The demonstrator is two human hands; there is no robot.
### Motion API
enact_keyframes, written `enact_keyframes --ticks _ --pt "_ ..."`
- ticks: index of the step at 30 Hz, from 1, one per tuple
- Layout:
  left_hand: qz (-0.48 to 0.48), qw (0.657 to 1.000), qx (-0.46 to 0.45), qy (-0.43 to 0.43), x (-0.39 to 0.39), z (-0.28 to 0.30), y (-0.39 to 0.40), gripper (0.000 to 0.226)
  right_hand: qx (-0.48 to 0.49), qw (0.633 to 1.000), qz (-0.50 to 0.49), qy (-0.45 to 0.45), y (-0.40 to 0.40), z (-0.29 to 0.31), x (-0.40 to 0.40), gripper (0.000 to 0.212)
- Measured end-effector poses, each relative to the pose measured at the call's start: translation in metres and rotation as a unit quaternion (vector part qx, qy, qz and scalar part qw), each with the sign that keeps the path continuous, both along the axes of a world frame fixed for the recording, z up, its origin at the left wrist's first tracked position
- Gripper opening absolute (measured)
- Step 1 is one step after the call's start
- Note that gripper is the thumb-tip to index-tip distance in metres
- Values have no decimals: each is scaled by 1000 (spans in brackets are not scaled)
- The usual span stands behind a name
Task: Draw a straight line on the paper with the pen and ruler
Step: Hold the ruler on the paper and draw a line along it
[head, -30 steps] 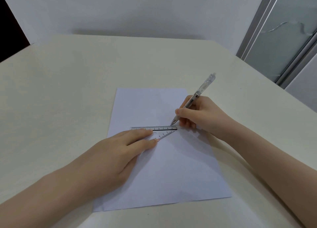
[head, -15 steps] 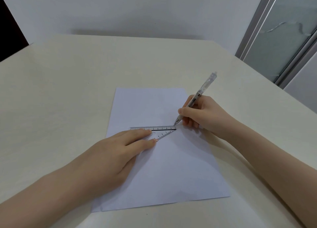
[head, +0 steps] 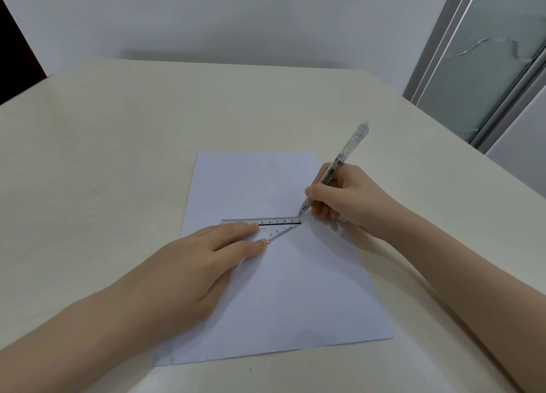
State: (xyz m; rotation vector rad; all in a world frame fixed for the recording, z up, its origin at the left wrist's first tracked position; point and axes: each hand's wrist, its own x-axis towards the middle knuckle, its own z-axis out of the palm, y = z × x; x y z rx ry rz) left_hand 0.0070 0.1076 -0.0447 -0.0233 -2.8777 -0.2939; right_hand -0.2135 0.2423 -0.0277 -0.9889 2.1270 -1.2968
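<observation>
A white sheet of paper (head: 283, 289) lies on the cream table. On its middle rests a clear triangular ruler (head: 280, 225) with a marked far edge. My left hand (head: 204, 262) lies flat on the ruler's left part, fingers pressing it down and hiding that part. My right hand (head: 345, 197) grips a clear pen (head: 344, 156) tilted up to the right. The pen tip touches the paper at the ruler's right corner, just above the far edge. I cannot make out a drawn line along that edge.
The cream table (head: 118, 171) spreads wide around the paper, with its far edge against a white wall. A frosted glass door with a metal frame (head: 484, 67) stands at the right, past the table's right edge.
The pen tip has slid a little to the right along the ruler's far edge, reaching its right corner. My left hand and the ruler have stayed in place.
</observation>
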Motion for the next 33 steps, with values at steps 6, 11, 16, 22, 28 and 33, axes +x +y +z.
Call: enact_keyframes --ticks 6,11,16,22,28,33 --pt "-2 1000 -3 -2 1 1 -1 46 2 1000 -4 2 0 -2 -2 19" --pt "-2 1000 1 4 1 -1 -1 46 -1 1000 -2 5 1 -3 -4 18" --pt "-5 1000 4 5 0 -1 -2 46 -49 997 -9 -52 2 -6 -3 19" --pt "-8 1000 9 11 2 -1 -3 47 -138 970 -26 -198 3 -12 -17 17" --pt "-10 1000 16 23 1 -4 -3 48 -133 969 3 -210 4 -12 -19 17" --pt "-18 1000 3 18 3 -3 -1 47 -147 965 4 -219 3 -12 -17 7"
